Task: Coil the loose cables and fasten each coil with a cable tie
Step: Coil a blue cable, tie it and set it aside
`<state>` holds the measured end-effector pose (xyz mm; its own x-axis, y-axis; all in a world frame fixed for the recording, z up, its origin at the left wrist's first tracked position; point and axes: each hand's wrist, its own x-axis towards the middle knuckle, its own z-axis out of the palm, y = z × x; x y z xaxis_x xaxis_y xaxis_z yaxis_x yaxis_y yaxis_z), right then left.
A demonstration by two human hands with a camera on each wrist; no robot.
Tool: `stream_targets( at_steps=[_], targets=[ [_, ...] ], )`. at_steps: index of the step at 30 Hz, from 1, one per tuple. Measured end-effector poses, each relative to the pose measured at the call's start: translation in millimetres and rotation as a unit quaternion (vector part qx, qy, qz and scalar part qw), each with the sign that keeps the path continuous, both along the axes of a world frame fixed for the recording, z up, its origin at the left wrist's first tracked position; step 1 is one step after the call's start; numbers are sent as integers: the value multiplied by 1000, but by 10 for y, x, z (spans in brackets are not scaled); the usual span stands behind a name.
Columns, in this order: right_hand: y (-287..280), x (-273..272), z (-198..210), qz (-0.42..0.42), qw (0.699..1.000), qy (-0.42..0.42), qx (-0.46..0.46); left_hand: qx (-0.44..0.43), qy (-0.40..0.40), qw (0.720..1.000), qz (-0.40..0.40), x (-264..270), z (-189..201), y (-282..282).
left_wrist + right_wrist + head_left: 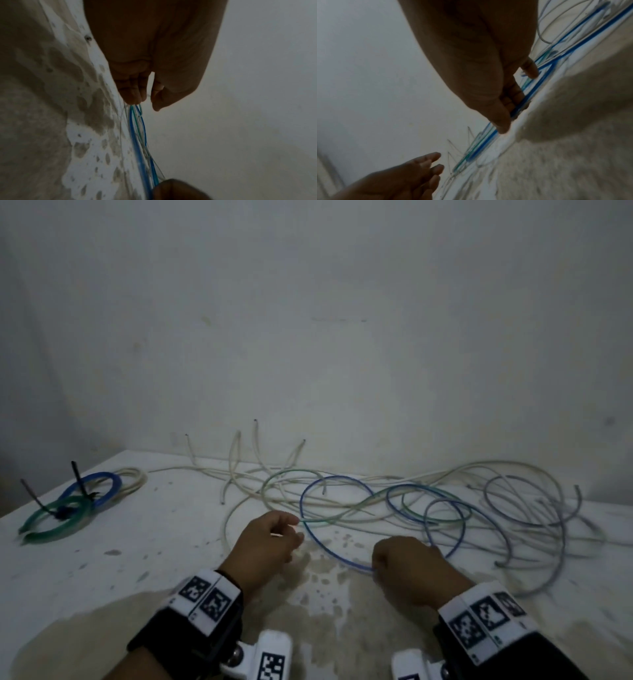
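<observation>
Right now I'm over the stained white worktop [144, 563], with the loose tangle of cream, grey, green and blue cables [404, 501] spread ahead of and to the right of both hands. Three finished coils [78, 501], blue, green and cream, lie well off to the left of my left hand, black cable ties sticking up from the blue and green ones.

My left hand [270, 546] is curled, and its fingertips [132, 97] pinch a green cable [318, 521] where it meets the blue cable [329, 549]; from the wrist view I cannot tell which strands sit inside the pinch. My right hand [407, 563] is closed round the blue cable, thumb [500, 121] pressed along it against the curled fingers. The blue strand runs in a low arc between the two hands and then loops back into the tangle.

My worry is the crossings. The blue loops pass over and under green and cream strands beyond my right hand, so drawing the blue in could drag neighbours along or tighten a knot. If the left pinch has two cables, I could wind both into one coil. A loose right grip may let springy loops flop open.
</observation>
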<state>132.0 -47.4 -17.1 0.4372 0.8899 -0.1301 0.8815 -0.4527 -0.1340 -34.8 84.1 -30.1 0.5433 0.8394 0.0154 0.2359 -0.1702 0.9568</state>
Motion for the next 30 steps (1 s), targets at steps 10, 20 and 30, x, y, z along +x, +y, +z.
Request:
stream_targets(
  at_steps=[10, 20, 30],
  targets=[
    [-490, -67, 1060, 134, 916, 56, 373, 346, -24, 938, 16, 242, 408, -166],
    [-829, 528, 1085, 1, 953, -32, 301, 321, -155, 932, 71, 76, 1080, -128],
    [-990, 773, 626, -58, 973, -7, 225, 134, -211, 963, 101, -227, 1242, -72]
  ],
)
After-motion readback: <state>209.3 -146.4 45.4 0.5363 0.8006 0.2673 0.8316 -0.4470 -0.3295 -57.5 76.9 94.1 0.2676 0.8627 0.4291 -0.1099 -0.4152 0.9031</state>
